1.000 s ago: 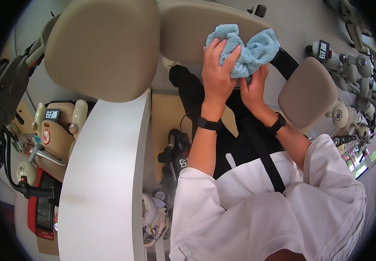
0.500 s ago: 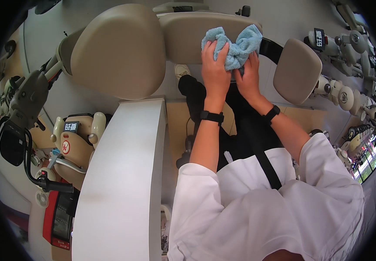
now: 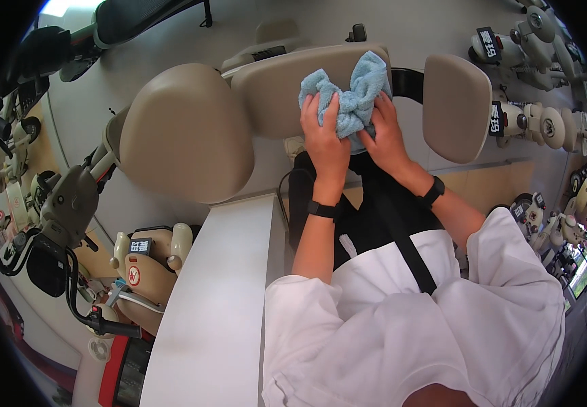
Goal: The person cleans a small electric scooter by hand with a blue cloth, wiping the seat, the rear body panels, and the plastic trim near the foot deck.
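Far left, a big beige pad (image 3: 185,132); far right, a smaller beige pad (image 3: 456,105). Near left, a white panel (image 3: 215,305), with a beige scooter (image 3: 147,268) beside it. Small scooters (image 3: 538,125) ranged along the right edge. Grey floor (image 3: 402,24) far off.

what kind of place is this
Probably a scooter showroom or shop: rows of parked scooters line the floor, and both hands press a blue cloth on a beige scooter seat.

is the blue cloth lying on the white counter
No, the light blue cloth is bunched under both the left hand and right hand against the beige padded cushion, above the white counter.
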Available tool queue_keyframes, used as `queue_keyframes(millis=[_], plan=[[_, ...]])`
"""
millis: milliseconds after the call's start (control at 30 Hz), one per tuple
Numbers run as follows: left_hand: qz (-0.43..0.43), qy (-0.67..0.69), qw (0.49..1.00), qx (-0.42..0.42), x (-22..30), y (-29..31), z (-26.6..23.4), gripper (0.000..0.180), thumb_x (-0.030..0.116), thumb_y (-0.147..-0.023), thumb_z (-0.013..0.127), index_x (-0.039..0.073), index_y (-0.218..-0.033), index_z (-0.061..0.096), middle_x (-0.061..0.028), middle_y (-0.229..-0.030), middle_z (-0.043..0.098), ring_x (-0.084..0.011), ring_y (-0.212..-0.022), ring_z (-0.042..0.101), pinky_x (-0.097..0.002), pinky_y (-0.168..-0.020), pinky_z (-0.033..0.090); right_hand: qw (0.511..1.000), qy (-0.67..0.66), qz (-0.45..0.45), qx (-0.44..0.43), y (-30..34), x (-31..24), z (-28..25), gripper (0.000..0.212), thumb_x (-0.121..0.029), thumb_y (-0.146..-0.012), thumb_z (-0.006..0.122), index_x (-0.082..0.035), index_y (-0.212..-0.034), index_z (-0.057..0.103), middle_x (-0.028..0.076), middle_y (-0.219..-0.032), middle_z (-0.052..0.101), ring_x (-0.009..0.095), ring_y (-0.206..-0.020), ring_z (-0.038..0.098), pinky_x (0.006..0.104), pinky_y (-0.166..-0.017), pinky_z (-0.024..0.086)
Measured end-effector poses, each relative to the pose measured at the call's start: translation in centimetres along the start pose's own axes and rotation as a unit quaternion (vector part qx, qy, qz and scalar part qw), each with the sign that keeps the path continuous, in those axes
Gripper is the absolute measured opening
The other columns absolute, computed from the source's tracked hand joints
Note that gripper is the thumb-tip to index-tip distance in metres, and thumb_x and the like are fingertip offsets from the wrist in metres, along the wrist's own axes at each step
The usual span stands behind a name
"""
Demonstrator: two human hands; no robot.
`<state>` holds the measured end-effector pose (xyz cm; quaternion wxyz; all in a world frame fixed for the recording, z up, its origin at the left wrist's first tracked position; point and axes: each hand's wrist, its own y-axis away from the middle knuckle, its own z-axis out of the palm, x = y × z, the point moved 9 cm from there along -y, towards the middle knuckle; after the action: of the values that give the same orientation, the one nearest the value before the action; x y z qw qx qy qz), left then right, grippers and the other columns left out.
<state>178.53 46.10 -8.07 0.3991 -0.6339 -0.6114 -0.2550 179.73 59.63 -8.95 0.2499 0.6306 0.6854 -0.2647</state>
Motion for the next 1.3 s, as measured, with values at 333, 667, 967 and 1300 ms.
queue_keyframes(millis=[333,667,967,1300], plan=[[-0.009,-0.016,1.000,-0.010,0.10,-0.16,0.20,0.052,-0.009,-0.074,0.061,0.009,-0.123,0.060,-0.0184,-0.130,0.049,-0.0413,-0.128,0.043,-0.0481,-0.106,0.038,1.000,0.001,0.007,-0.019,-0.06,-0.20,-0.18,0.050,-0.007,-0.076,0.071,0.002,-0.122,0.053,0.018,-0.137,0.046,0.040,-0.137,0.032,0.0475,-0.110,0.033],[-0.037,-0.001,0.999,-0.004,0.13,-0.18,0.15,0.054,-0.010,-0.074,0.058,0.008,-0.125,0.060,-0.0194,-0.132,0.047,-0.0414,-0.128,0.042,-0.0481,-0.107,0.035,0.998,0.009,-0.008,-0.059,-0.60,-0.58,-0.42,0.051,-0.008,-0.075,0.073,0.003,-0.122,0.053,0.018,-0.136,0.046,0.040,-0.136,0.033,0.0471,-0.109,0.034],[-0.060,-0.008,0.998,0.011,0.07,-0.26,-0.17,0.047,-0.004,-0.077,0.062,0.010,-0.122,0.062,-0.0170,-0.130,0.051,-0.0401,-0.128,0.044,-0.0481,-0.107,0.036,0.996,0.022,-0.004,-0.089,-0.68,-0.57,-0.20,0.054,-0.008,-0.075,0.073,0.003,-0.124,0.052,0.019,-0.137,0.045,0.040,-0.136,0.033,0.0463,-0.109,0.035],[-0.073,0.003,0.997,0.006,0.12,-0.64,-0.25,0.050,-0.005,-0.074,0.063,0.011,-0.121,0.062,-0.0171,-0.131,0.051,-0.0413,-0.128,0.043,-0.0476,-0.105,0.038,0.992,0.049,0.019,-0.113,-0.62,-0.14,0.11,0.057,-0.009,-0.075,0.073,0.003,-0.125,0.050,0.019,-0.137,0.043,0.041,-0.135,0.032,0.0468,-0.108,0.036]])
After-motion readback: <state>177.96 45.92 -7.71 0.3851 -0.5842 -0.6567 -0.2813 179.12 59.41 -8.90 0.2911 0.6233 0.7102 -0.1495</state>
